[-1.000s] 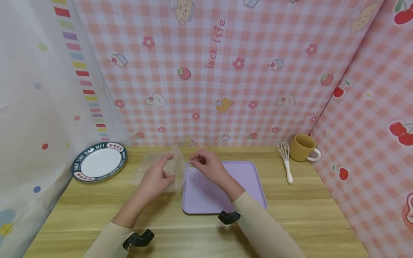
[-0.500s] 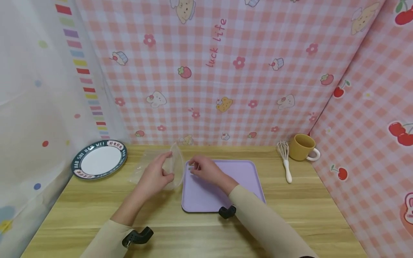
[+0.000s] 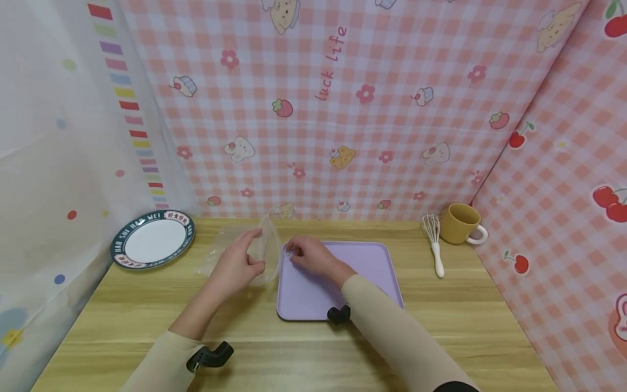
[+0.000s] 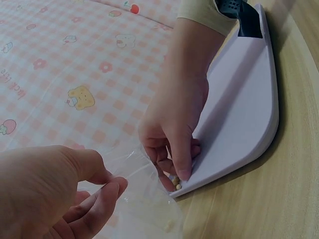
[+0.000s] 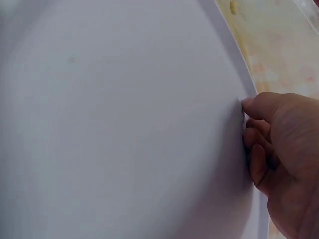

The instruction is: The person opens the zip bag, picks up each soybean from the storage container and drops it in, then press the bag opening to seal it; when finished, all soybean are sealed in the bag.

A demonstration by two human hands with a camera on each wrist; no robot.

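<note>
My left hand [image 3: 236, 267] holds a clear plastic bag [image 3: 271, 256] by its mouth, thumb and fingers spread at the opening in the head view. In the left wrist view, a pale bit [image 4: 169, 225] shows through the bag's film. The bag's mouth lies right by the left corner of a lilac tray [image 3: 369, 267]. Over that corner, my right hand [image 3: 313, 258] bends down with thumb and index finger closing round small tan, bean-like pieces [image 4: 177, 183]. In the right wrist view, the hand's curled fingers are at the tray's rim, and the pieces are hidden.
A white plate [image 3: 153, 240] with a dark green patterned rim is at the back left. On the back right are a whisk [image 3: 435, 247] and a yellow mug [image 3: 459, 224] with a white handle. Checked cloth walls [image 3: 372, 125] stand behind and to the right of the wooden table [image 3: 274, 354].
My right hand has come down from above the tray's far-left corner to its surface there, fingers closing on the tan pieces. My left hand keeps the bag almost in place.
</note>
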